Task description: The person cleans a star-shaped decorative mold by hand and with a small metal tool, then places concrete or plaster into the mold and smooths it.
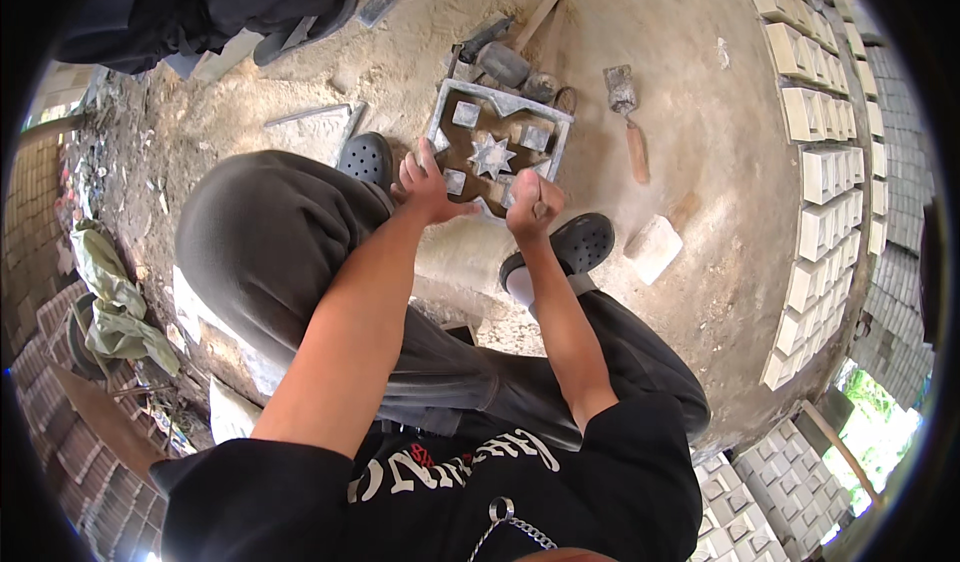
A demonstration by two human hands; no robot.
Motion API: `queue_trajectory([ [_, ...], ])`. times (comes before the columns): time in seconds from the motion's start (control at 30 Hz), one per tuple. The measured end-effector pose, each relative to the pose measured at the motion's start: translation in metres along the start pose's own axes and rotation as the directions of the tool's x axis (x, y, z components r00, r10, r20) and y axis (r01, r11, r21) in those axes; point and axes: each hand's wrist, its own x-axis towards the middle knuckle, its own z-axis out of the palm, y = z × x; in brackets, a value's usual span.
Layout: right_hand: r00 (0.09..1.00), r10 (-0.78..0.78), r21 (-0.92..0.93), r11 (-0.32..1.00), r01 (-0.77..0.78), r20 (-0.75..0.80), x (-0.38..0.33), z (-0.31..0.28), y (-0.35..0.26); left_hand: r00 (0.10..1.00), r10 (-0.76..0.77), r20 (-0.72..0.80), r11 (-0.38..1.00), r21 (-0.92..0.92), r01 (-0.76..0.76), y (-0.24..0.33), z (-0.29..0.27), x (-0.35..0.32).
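A square metal mould [562,147] lies on the ground between my feet. Inside it are a star-shaped piece [492,156] at the centre and several square blocks [466,114] around it, over a brown bottom. My left hand [428,190] is at the mould's near left corner, fingers spread and thumb stretched along the near side. My right hand [535,205] is closed in a fist over the near right corner. Whatever that fist may hold is hidden.
A mallet [503,64] and other tools lie against the mould's far side. To the right are a trowel [622,92] and a pale block [655,250]. Rows of cast blocks [820,112] line the far right. Another person's dark-clothed legs [220,7] are at upper left.
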Motion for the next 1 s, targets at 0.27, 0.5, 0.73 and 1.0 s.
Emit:
queue_trajectory([
  [0.27,0.977,0.141,0.282,0.955,-0.092,-0.158,0.011,-0.009,-0.003,0.999,0.039,-0.011,0.999,0.002,-0.039,-0.001,0.002,-0.001],
  [0.5,0.999,0.046,0.114,0.992,-0.045,-0.005,0.006,-0.009,-0.008,1.000,-0.004,0.005,1.000,0.006,0.004,0.004,-0.006,0.000],
  [0.73,0.978,0.209,0.109,0.973,-0.205,-0.021,0.008,-0.003,-0.004,0.999,-0.011,0.046,1.000,0.030,0.009,0.001,-0.001,-0.004],
  [1.0,0.940,0.305,0.372,0.899,-0.232,-0.151,0.011,-0.010,-0.010,1.000,-0.018,0.015,1.000,-0.021,0.018,0.004,-0.005,-0.005],
])
